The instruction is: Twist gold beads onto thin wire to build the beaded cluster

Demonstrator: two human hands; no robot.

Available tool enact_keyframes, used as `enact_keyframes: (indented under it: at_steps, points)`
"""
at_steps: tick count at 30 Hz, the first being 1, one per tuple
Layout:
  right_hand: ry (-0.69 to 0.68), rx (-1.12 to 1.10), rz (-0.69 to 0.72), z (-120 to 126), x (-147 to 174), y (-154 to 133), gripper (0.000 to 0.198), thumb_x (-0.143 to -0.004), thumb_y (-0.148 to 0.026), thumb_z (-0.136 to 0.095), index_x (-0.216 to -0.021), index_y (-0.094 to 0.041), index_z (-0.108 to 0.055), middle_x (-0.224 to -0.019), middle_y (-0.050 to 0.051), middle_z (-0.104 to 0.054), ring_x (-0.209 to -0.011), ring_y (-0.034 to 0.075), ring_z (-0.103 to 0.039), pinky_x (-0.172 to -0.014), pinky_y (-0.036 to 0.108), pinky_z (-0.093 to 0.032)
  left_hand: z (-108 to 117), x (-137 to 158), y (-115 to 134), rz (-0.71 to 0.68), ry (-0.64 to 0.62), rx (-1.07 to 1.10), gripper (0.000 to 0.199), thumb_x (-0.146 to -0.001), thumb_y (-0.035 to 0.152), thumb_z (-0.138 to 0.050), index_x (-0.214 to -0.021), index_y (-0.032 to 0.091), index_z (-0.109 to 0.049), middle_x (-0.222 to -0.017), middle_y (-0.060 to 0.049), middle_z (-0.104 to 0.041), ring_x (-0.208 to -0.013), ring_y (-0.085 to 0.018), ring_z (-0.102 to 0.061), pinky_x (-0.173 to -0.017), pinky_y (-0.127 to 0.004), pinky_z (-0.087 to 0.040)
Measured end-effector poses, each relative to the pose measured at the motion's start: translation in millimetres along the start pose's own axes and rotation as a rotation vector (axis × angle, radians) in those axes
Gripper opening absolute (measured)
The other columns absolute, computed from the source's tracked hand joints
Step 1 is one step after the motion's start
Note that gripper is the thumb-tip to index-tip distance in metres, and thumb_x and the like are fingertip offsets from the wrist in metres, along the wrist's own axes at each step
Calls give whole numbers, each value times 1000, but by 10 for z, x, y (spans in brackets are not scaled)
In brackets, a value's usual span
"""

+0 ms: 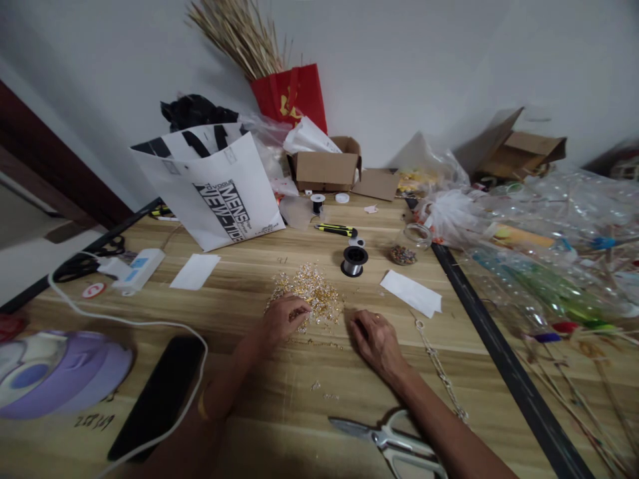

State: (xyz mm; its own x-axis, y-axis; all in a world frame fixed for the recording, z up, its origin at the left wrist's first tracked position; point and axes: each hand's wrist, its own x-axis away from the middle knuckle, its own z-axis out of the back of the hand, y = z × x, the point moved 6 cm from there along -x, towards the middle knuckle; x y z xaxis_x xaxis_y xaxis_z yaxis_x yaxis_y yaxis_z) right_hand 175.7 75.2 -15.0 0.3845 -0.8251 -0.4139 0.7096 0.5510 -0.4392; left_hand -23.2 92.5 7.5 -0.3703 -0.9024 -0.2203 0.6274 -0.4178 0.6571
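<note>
A loose pile of gold and clear beads [319, 289] lies mid-table. My left hand [283, 320] is at the pile's near left side, thumb and fingers drawn together; whatever is between them is too small to make out. To the right of the pile, my right hand [377, 340] rests on the wood with its fingers curled in, and their tips are partly hidden. Between the two hands, just below the pile, runs a thin beaded strand [319, 343]. A few clear beads [315, 385] sit closer to me. Behind the pile stands a spool of silvery wire [354, 262].
Scissors [382, 438] lie beside my right forearm, near a beaded chain [439, 369]. A yellow-black box cutter [335, 230] and glass jar [410, 245] are farther back. At left are a black phone [158, 396], white cable and power strip [140, 271]. Plastic bottles [544, 266] crowd the right.
</note>
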Motion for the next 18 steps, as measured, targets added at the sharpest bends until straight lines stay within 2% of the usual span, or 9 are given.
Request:
enact_keyframes:
  at_steps: [6,18]
  points:
    - [7,17,8,-1,3,2,15,-89,-20,-41,-79,-18,-53,-71,4,-59,-65,17,-51,-63,27,-35,11,1,-10,55,21,12,11,-79,16,-54,-84,17,-64,-77,-3,-65,-74,-15,-59,-70,-24,-45]
    - [5,4,-4,-22,9,20,15,-89,-21,-43,-79,-18,-53,-71,4,-59,-65,17,-51,-64,27,-35,11,3,15,16,91,-59,12,-78,14,-53,-82,16,-63,-75,-2,-65,-70,-14,-59,-68,-24,-46]
